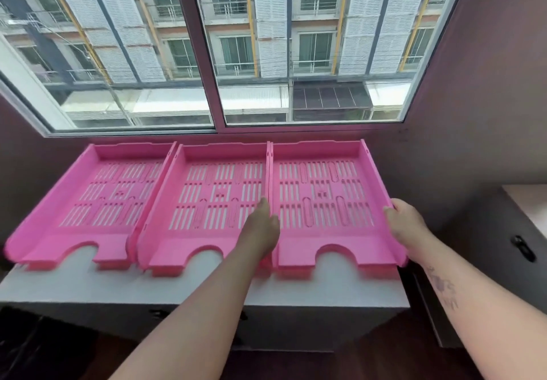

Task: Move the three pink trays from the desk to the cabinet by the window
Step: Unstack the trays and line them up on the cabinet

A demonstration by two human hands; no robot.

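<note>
Three pink slotted trays lie side by side on the white cabinet top [189, 291] under the window. The left tray [88, 202] and the middle tray [207, 202] touch each other. The right tray [325, 196] sits against the middle one. My left hand [263, 228] grips the right tray's left wall, between it and the middle tray. My right hand [405, 226] holds the right tray's right wall. The front edges of all three trays overhang slightly toward me.
A large sliding window [219, 54] rises right behind the trays. A dark wall closes the right side. A second cabinet [488, 246] with a black handle [524, 248] stands at the right, close to my right forearm. Dark floor lies below.
</note>
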